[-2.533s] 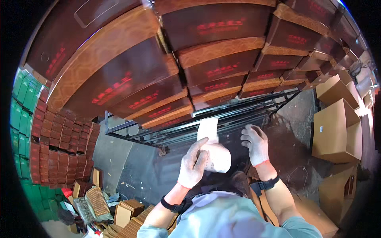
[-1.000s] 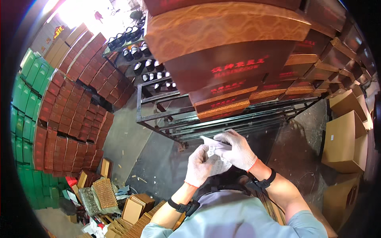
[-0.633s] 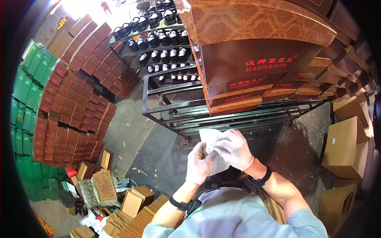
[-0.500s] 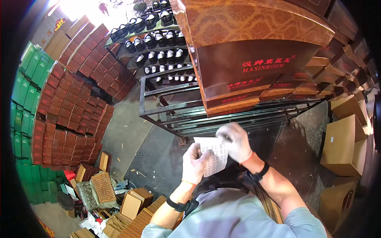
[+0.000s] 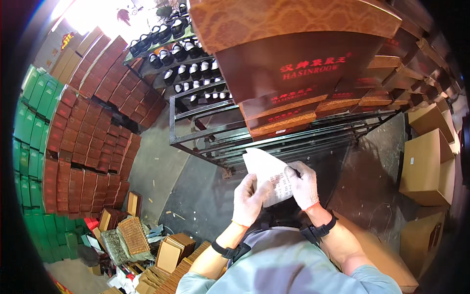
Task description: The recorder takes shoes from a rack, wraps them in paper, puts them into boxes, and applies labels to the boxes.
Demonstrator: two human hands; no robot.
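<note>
A white printed sheet (image 5: 264, 166) with rows of small dark marks is held out in front of my body. My left hand (image 5: 247, 202), in a pale glove, pinches its left lower edge between thumb and fingers. On the opposite side my gloved right hand (image 5: 304, 187) is closed on the sheet's right edge, its thumb tip darkened. The upper part of the sheet looks blank and tilts up and away. Just beyond it, a stack of dark brown shoe boxes (image 5: 293, 54) with orange patterned lids rises close to my hands.
Black metal rack bars (image 5: 205, 125) run beneath the boxes. Shelves of black shoes (image 5: 193, 68) stand at the far side. Red-brown boxes (image 5: 88, 142) and green boxes (image 5: 36, 127) are stacked left. Open cartons (image 5: 426, 169) sit right; loose packaging (image 5: 129, 235) lies lower left.
My right hand has come down from above the sheet and now grips its right edge. The sheet shows more of its upper part. My view has shifted slightly.
</note>
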